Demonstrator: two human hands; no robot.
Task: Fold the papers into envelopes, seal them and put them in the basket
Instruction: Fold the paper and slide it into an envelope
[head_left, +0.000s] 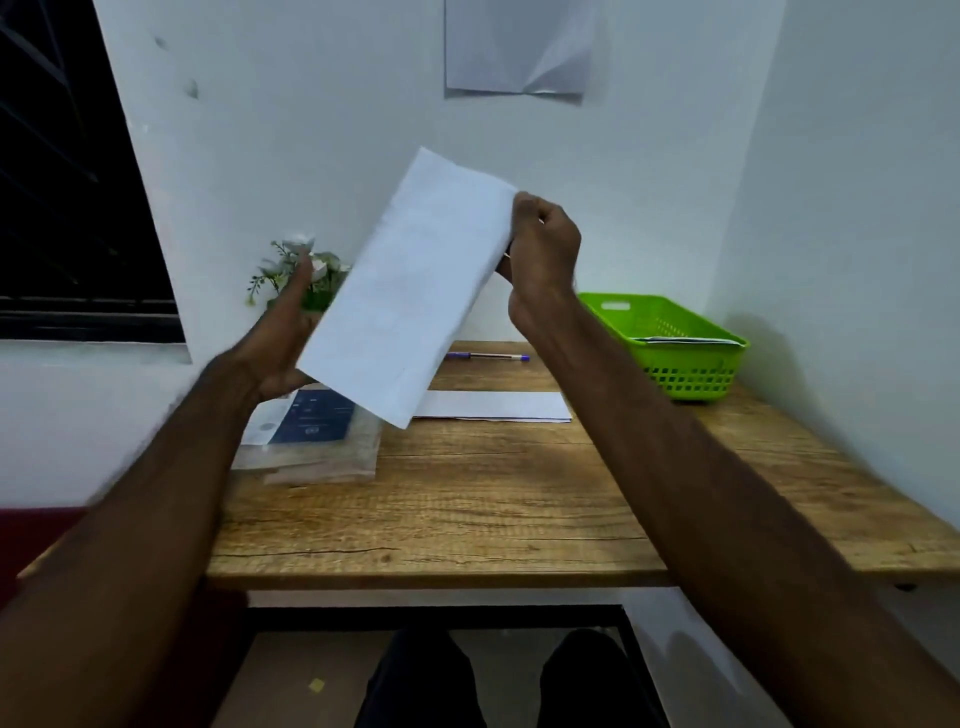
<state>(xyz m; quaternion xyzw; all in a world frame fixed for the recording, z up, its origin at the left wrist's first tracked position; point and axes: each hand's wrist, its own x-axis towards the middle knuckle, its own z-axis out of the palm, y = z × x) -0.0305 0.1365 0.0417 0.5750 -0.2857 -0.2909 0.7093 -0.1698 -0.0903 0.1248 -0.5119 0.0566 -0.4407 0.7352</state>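
Observation:
A folded white paper (410, 291) hangs tilted in the air above the wooden table (493, 499). My right hand (543, 249) pinches its upper right edge with curled fingers. My left hand (288, 327) is blurred and lies with straight fingers against the paper's lower left edge, partly behind it. A green plastic basket (670, 348) stands at the table's back right with white folded paper inside. More white sheets (493, 405) lie flat on the table behind the held paper.
A blue pen (488, 356) lies near the wall. A stack of packets with a dark blue label (311, 431) sits at the table's left. A small plant (306, 270) stands behind my left hand. White walls close in at the back and right.

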